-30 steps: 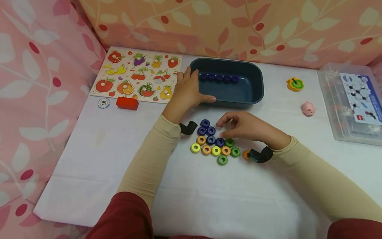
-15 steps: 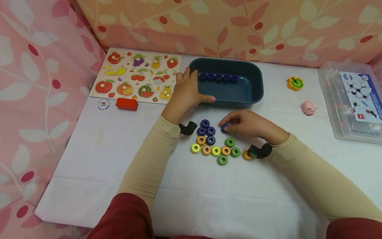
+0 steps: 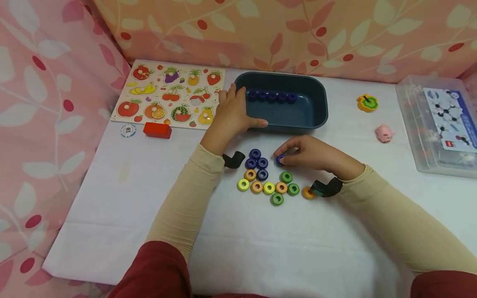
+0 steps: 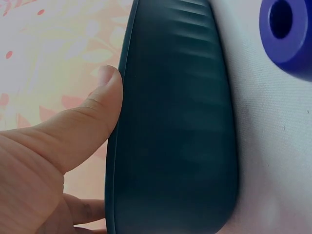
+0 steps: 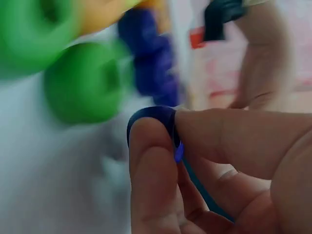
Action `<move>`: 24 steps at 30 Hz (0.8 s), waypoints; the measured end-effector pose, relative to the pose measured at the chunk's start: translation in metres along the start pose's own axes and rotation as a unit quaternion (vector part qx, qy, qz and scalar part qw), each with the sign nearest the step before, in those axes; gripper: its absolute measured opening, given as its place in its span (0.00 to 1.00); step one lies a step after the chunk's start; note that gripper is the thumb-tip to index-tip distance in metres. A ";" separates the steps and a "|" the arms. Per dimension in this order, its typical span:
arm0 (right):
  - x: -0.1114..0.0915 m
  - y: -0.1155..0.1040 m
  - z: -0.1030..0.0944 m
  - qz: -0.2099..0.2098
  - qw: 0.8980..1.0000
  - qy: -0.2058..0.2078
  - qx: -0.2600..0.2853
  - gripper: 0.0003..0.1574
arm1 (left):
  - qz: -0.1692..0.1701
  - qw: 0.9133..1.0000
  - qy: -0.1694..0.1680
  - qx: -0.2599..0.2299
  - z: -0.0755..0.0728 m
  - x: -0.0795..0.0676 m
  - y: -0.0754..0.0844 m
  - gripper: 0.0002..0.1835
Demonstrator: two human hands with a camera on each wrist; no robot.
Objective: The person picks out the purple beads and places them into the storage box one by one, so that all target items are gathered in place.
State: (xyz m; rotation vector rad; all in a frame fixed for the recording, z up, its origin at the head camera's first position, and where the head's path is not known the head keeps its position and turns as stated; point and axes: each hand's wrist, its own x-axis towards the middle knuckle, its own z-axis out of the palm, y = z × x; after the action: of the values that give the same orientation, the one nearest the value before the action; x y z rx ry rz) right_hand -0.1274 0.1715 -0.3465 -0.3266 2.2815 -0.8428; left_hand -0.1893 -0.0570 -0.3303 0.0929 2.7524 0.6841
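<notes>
My left hand (image 3: 232, 111) holds the near-left corner of a dark teal plastic bin (image 3: 287, 129), its thumb along the near rim and its fingers at the left end. In the left wrist view the thumb (image 4: 100, 105) touches the bin's rim (image 4: 114, 146). My right hand (image 3: 313, 153) pinches a purple ring-shaped bead (image 3: 280, 159) between thumb and fingers, partly hidden by them; the right wrist view shows this bead (image 5: 153, 116) close up. Inside the bin, several purple ring beads (image 3: 272, 97) form a row along the far side.
Purple, orange, yellow and green ring beads (image 3: 268, 188) lie loose before the bin. A fruit puzzle board (image 3: 167, 93), red block (image 3: 157, 130) and round chip (image 3: 128, 130) are at left. A pink pig (image 3: 384, 133), small yellow-green toy (image 3: 367, 103) and clear case (image 3: 428, 161) are at right.
My right hand took a purple bead from the loose group and drew it slightly up and right, apart from the others. My left hand stays on the bin.
</notes>
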 end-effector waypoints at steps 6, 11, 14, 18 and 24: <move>-0.010 -0.032 -0.036 0.023 0.996 0.034 0.080 0.24 | 0.002 1.000 -0.001 -0.002 -0.001 0.000 0.000 0.66; 0.017 -0.030 -0.067 0.068 0.975 0.065 0.202 0.33 | 0.000 1.000 -0.002 -0.002 -0.001 0.000 0.000 0.66; 0.034 -0.021 -0.075 0.113 0.947 0.066 0.292 0.36 | 0.002 1.000 -0.007 0.003 -0.001 0.000 0.001 0.66; 0.047 -0.013 -0.077 0.148 0.929 0.075 0.330 0.37 | 0.002 1.000 -0.007 0.008 0.000 0.002 0.001 0.66; 0.057 -0.014 -0.076 0.159 0.923 0.072 0.343 0.37 | -0.001 1.000 -0.001 0.007 0.001 0.002 0.000 0.67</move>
State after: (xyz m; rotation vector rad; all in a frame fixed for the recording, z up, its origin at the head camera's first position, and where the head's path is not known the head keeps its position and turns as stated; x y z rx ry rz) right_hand -0.2207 0.1726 -0.3228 0.4222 1.9264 -1.4401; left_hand -0.1909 -0.0565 -0.3316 0.0946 2.7563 0.6640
